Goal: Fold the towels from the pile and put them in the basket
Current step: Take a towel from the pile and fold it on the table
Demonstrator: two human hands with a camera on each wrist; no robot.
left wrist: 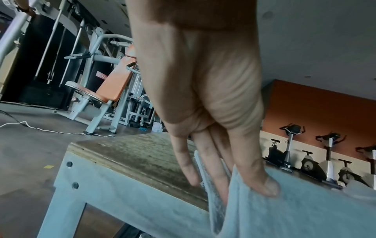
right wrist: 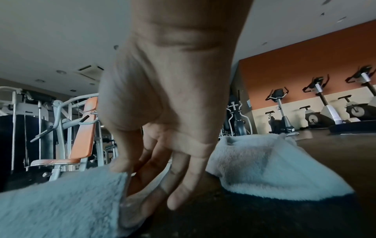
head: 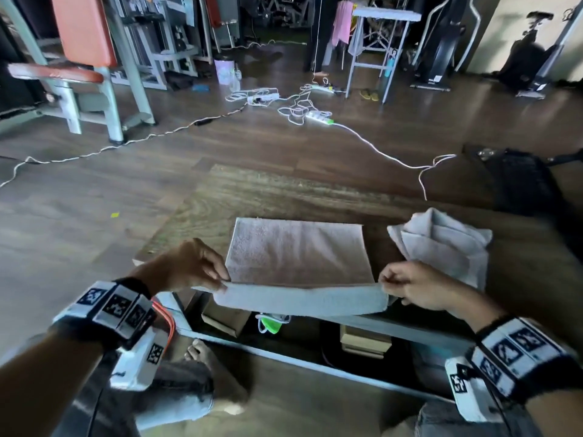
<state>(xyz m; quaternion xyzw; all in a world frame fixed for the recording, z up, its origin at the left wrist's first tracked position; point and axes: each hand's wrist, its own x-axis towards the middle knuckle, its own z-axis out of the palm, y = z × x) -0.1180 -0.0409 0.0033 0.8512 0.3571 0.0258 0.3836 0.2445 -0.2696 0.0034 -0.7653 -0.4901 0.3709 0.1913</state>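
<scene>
— Two hands held one towel [head: 299, 257]: the left hand [head: 189, 268] pinched its near-left corner, the right hand [head: 410, 285] its near-right corner, at the table [head: 252, 190] edge.
— How should that fold have gone?
— I'd have judged: keep both corners level and lay them on the far edge. The pile [head: 441, 244] lay just right of it; no basket showed.
— Any writing?
— Only the wristbands' [head: 116, 307] black-and-white markers; a label on the gym machine [left wrist: 105, 87] beyond was too blurred.
</scene>
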